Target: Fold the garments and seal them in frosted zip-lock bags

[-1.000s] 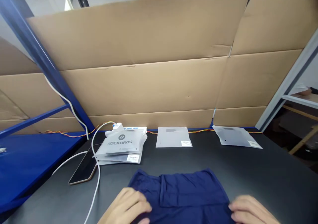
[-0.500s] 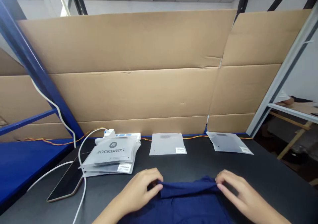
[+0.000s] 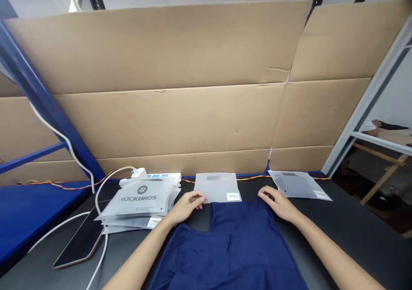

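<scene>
A navy blue cloth garment lies spread on the black tabletop in front of me, its lower part cut off by the frame. Its narrower far end reaches the labelled edge of the middle frosted bag. My left hand rests just left of the garment's far left corner, fingers loosely bent, with nothing seen in them. At the far right corner, my right hand has its fingertips closed on the cloth's edge. Whether they pinch it firmly is partly hidden.
Left of the hands is a stack of frosted ROCKBROS bags, beside a white power strip, white cable and dark tablet or phone. Another frosted bag lies at right. Cardboard walls the back.
Both hands have moved forward, away from me, and the garment has been drawn out flatter toward the bags. My left hand has let go of its corner. The view has shifted slightly.
</scene>
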{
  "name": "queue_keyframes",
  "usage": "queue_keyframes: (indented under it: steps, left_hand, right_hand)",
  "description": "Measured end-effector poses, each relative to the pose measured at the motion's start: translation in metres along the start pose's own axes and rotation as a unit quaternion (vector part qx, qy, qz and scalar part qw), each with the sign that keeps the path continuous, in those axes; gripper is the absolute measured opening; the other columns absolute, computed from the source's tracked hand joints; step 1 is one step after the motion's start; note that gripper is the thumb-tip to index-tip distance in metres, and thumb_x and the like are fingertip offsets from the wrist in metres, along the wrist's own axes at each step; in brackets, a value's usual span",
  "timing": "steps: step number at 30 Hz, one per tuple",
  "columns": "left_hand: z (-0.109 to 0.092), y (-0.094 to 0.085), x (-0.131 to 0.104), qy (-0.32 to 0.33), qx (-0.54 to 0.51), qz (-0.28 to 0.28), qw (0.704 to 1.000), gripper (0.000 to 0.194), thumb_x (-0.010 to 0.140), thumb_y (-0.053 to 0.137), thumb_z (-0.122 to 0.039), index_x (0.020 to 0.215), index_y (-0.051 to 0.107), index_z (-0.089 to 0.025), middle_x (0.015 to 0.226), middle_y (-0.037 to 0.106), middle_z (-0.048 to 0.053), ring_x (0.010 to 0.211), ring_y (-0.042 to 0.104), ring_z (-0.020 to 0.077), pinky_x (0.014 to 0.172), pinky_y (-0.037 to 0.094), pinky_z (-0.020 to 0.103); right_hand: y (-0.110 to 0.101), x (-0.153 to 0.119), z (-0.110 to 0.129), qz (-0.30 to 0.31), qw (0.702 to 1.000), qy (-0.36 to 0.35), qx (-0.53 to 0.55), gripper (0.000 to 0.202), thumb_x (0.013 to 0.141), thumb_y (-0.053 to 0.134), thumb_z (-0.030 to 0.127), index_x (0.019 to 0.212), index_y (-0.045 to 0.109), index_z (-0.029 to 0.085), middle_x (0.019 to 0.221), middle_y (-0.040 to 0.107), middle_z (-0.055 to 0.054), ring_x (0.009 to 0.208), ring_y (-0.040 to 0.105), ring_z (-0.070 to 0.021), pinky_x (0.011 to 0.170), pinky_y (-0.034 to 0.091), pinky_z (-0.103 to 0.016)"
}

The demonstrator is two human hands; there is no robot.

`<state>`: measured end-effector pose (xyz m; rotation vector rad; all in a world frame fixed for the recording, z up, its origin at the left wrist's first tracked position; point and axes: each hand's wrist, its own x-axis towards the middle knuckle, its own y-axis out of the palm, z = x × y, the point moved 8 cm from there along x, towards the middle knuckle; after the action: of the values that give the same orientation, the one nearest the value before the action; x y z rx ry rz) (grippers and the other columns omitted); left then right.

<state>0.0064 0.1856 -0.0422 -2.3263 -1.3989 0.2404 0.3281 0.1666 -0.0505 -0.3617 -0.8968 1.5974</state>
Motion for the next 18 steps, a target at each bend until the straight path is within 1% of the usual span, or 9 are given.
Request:
queue_keyframes:
  steps: [5, 10, 18]
  left_hand:
    - [-0.0004, -0.0002, 0.0001, -0.004, -0.033, -0.005, 0.999, 0.033, 0.092, 0.057, -0.049, 0.092, 0.066, -0.016, 0.083, 0.067, 0.003, 0.073, 0.061, 0.0158, 0.073, 0.05, 0.028]
    - [0.0003, 0.0016, 0.0002, -0.008, -0.053, -0.009, 0.999, 0.034, 0.09, 0.061, -0.049, 0.089, 0.067, -0.015, 0.081, 0.069, 0.004, 0.075, 0.064, 0.0175, 0.073, 0.05, 0.029]
    - [0.0006, 0.0006, -0.0003, -0.002, -0.072, -0.016, 0.997, 0.032, 0.091, 0.061, -0.046, 0.089, 0.067, -0.015, 0.083, 0.07, 0.005, 0.077, 0.065, 0.0179, 0.074, 0.051, 0.029]
  right_hand:
    - [-0.0062, -0.0017, -0.0046, 0.001, 1.0, 0.008, 0.004, 0.037, 0.099, 0.041, 0.049, 0.087, 0.065, 0.023, 0.09, 0.064, -0.003, 0.082, 0.06, -0.0199, 0.075, 0.048, -0.033]
    - [-0.004, -0.0019, -0.0049, 0.009, 1.0, 0.009, -0.001, 0.038, 0.098, 0.043, 0.051, 0.086, 0.065, 0.023, 0.088, 0.063, -0.003, 0.075, 0.059, -0.0188, 0.071, 0.047, -0.032]
    - [-0.0011, -0.0033, -0.0034, 0.027, 1.0, 0.006, -0.004, 0.035, 0.099, 0.043, 0.049, 0.088, 0.065, 0.023, 0.088, 0.062, -0.003, 0.076, 0.059, -0.0179, 0.069, 0.046, -0.031]
